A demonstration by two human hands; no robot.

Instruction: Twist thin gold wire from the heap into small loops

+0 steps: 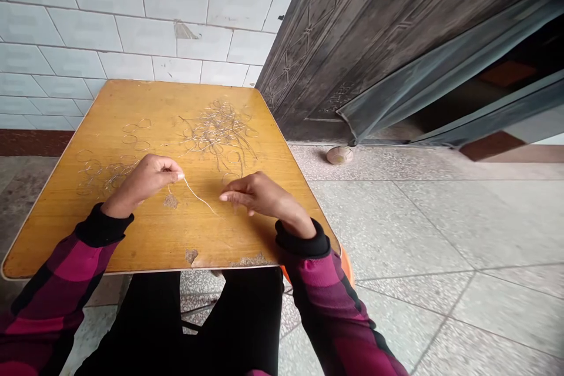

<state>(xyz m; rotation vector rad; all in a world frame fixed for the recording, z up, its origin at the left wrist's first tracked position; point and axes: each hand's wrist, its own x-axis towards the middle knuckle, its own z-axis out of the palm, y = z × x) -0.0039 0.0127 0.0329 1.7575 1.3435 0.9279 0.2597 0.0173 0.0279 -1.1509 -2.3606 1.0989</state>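
Since a tiled wall (pixel 132 12) and an embossed metal door (pixel 352 41) flank the far end of the varnished wooden table (pixel 145 247), access is from the near edge only. Looped strands form a tangled heap (pixel 218 129) on the tabletop, with looser rings (pixel 103 173) to the left. The left hand (pixel 143 183) pinches a pale strand (pixel 198 197) narrowly between thumb and forefinger; dragging it could snag it on the heap or chipped veneer (pixel 170 201). The right hand's (pixel 259 195) fingers, slightly parted, hold nothing beside it.

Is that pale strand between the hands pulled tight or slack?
Slack: the pale strand bends in a gentle curve from the left hand pinching it, and its far end looks free, not held by the right hand.
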